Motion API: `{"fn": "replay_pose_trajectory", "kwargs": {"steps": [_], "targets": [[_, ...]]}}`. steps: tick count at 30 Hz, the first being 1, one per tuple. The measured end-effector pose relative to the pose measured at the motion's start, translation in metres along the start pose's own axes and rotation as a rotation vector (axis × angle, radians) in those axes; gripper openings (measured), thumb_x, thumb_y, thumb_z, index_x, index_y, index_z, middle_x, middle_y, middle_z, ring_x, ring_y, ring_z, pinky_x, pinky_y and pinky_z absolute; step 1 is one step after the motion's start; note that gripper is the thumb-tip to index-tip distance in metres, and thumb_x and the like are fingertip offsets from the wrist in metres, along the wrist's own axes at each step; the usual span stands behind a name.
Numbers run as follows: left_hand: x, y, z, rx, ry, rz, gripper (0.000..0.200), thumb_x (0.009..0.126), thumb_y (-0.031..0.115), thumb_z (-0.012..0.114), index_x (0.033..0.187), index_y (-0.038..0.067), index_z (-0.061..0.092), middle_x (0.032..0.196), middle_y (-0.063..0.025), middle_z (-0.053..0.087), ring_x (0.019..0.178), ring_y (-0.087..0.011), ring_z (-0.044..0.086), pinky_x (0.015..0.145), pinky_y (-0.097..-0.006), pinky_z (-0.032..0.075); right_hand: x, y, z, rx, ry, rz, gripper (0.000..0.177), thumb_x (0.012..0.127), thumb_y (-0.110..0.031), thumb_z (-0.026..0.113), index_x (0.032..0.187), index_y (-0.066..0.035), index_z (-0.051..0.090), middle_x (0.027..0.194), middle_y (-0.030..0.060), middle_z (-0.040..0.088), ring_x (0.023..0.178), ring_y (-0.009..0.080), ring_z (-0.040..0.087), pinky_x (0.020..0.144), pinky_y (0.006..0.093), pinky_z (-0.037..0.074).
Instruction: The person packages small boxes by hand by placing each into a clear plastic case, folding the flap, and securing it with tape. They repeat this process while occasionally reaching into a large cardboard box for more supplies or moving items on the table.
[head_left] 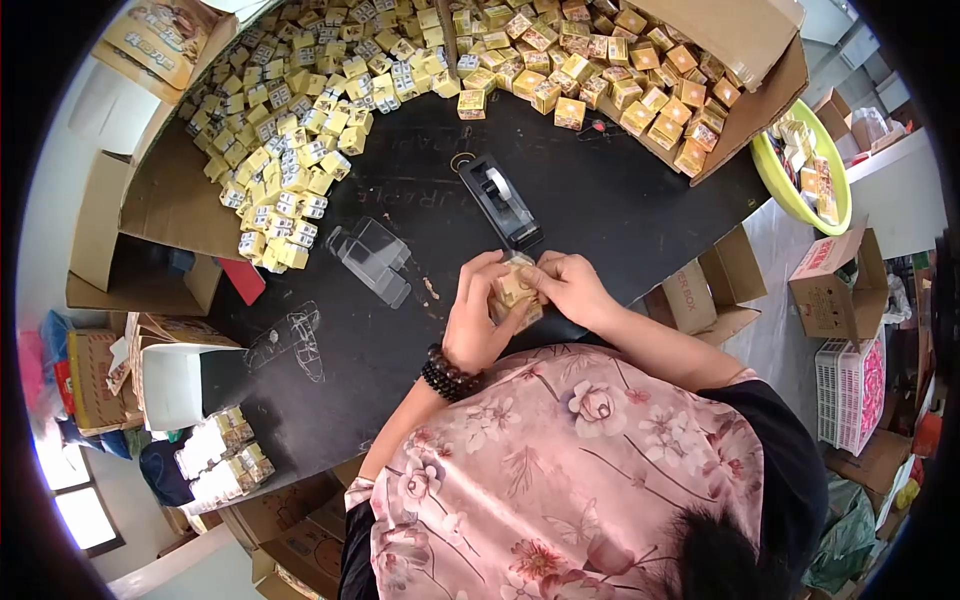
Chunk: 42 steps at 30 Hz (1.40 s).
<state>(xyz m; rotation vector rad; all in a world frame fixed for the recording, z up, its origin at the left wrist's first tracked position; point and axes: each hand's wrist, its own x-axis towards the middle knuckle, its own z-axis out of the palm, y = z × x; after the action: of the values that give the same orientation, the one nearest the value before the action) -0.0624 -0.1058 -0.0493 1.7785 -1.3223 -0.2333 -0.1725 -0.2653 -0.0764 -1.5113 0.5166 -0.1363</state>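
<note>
My left hand (477, 312), with a dark bead bracelet at the wrist, is wrapped round a small group of yellow boxes (514, 284) close to my body. My right hand (572, 287) presses its fingers on the right side of the same boxes. Just beyond them stands a black tape dispenser (500, 203) with a roll of tape in it. To the left of my hands, clear plastic packaging (372, 262) lies on the black table (400, 160).
Many small yellow boxes (290, 150) are heaped at the back left, more orange ones (600, 60) at the back right in an open carton. A green basin (845, 200) stands at the right. Stacked boxes (225, 455) and a white bin (172, 385) are at the left.
</note>
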Motion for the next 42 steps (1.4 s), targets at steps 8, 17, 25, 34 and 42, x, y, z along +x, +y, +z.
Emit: {"fn": "replay_pose_trajectory", "kwargs": {"steps": [8,17,25,34,42], "targets": [[0.023,-0.050,0.009,-0.298,-0.232,-0.280,0.086,0.078,0.005,0.076,0.149,0.009,0.029,0.120,-0.0102,0.047,0.105,-0.0167,0.057,0.087,-0.0290,0.053,0.056,0.015,-0.020,-0.269,0.318,-0.290,0.026,0.085,-0.023,0.074,0.094,-0.001,0.064,0.087,0.0061,0.054,0.069,0.0127,0.052,0.063,0.0266,0.045],[0.030,-0.067,0.013,-0.306,-0.293,-0.381,0.083,0.074,0.024,0.080,0.147,0.020,0.041,0.111,-0.0155,0.056,0.100,-0.0256,0.061,0.093,-0.0336,0.049,0.033,0.000,-0.027,0.416,0.118,0.221,0.010,0.089,-0.012,0.069,0.087,-0.003,0.066,0.087,0.0026,0.064,0.081,0.0110,0.060,0.072,0.0239,0.050],[0.012,-0.056,0.007,-0.563,0.122,-0.540,0.050,0.082,0.008,0.074,0.128,0.003,0.054,0.120,-0.0121,0.049,0.106,-0.0212,0.061,0.088,-0.0311,0.053,0.022,0.031,-0.020,0.451,0.009,0.101,0.009,0.092,-0.010,0.063,0.093,-0.001,0.065,0.095,0.0029,0.063,0.091,0.0125,0.061,0.088,0.0269,0.050],[-0.011,-0.020,-0.017,-0.636,0.396,-0.453,0.047,0.087,0.003,0.069,0.130,0.005,0.051,0.121,-0.0096,0.052,0.099,-0.0205,0.064,0.080,-0.0286,0.056,-0.009,-0.031,0.037,0.240,-0.083,0.248,0.020,0.091,-0.020,0.067,0.086,-0.001,0.067,0.086,0.0009,0.063,0.081,0.0082,0.056,0.073,0.0237,0.043],[-0.081,-0.007,-0.054,-1.596,0.387,-0.688,0.037,0.099,0.023,0.055,0.133,0.015,0.044,0.116,-0.0073,0.057,0.102,-0.0190,0.061,0.082,-0.0359,0.054,-0.005,-0.038,0.082,-0.376,-0.256,-0.341,0.036,0.084,-0.009,0.073,0.061,0.005,0.050,0.065,0.0062,0.048,0.060,0.0141,0.045,0.054,0.0299,0.036]]}}
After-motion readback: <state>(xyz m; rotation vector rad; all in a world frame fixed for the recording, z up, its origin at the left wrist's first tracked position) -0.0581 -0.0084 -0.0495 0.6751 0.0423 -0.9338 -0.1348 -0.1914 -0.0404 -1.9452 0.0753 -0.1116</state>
